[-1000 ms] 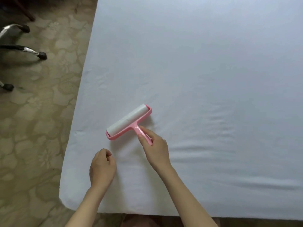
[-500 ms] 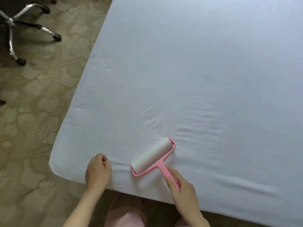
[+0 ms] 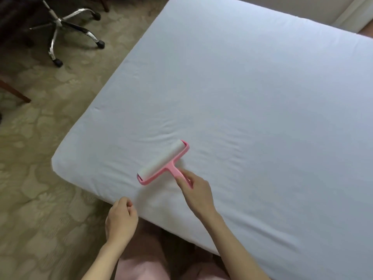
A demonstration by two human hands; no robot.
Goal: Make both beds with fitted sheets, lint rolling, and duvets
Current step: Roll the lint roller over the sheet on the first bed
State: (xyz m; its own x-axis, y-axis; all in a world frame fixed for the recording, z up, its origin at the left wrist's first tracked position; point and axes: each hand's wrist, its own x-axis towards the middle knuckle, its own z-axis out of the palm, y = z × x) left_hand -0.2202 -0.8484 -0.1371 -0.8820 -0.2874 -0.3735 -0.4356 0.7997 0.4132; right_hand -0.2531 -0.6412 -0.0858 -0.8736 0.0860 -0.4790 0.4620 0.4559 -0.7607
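A bed with a white fitted sheet [image 3: 252,102] fills most of the head view, its near left corner pointing toward me. A pink lint roller [image 3: 163,163] with a white roll lies on the sheet near that corner. My right hand [image 3: 196,194] grips its pink handle from the near side. My left hand [image 3: 121,218] hovers at the bed's near edge with its fingers loosely curled, holding nothing.
A patterned beige carpet [image 3: 40,178] covers the floor to the left. An office chair's chrome wheeled base [image 3: 66,27] stands at the far left. A brown wooden leg [image 3: 14,91] juts in at the left edge. A pale wall [image 3: 302,9] runs behind the bed.
The roller and my right hand came back toward the near edge, then moved a little away from it. My view lifted, showing more of the bed. My left hand slid off the sheet to the edge.
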